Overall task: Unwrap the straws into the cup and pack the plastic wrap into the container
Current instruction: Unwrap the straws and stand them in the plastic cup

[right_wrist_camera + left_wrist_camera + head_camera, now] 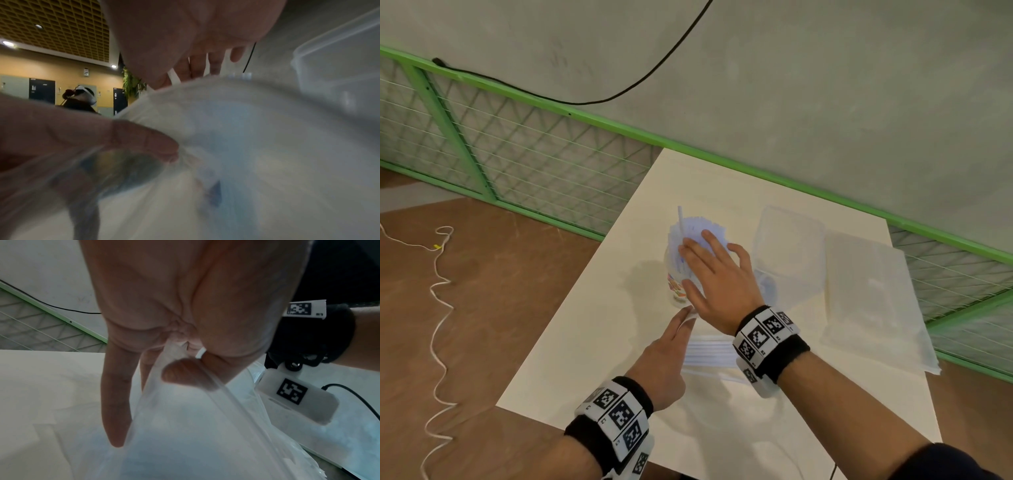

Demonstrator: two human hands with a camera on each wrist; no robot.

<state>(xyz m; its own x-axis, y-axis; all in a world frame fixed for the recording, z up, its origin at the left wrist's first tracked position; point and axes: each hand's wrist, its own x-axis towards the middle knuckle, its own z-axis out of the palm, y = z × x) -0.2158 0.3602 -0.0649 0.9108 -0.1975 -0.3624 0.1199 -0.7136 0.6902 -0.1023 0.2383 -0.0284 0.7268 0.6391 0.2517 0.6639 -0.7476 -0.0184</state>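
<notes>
In the head view, lower middle, the left hand (pixel 664 356) pinches the plastic wrap (pixel 185 426) between thumb and fingers. Pull it gently away, I think. In the centre, the right hand (pixel 717 274), fingers spread, steadies the straws (pixel 698 229) in the cup (pixel 676 287); keep it upright. The container (pixel 787 253) waits at right on the desk (pixel 592 342).

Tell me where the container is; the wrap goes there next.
In the head view the clear container stands on the table, right of the cup under the right hand, left of the flat plastic stack.
</notes>
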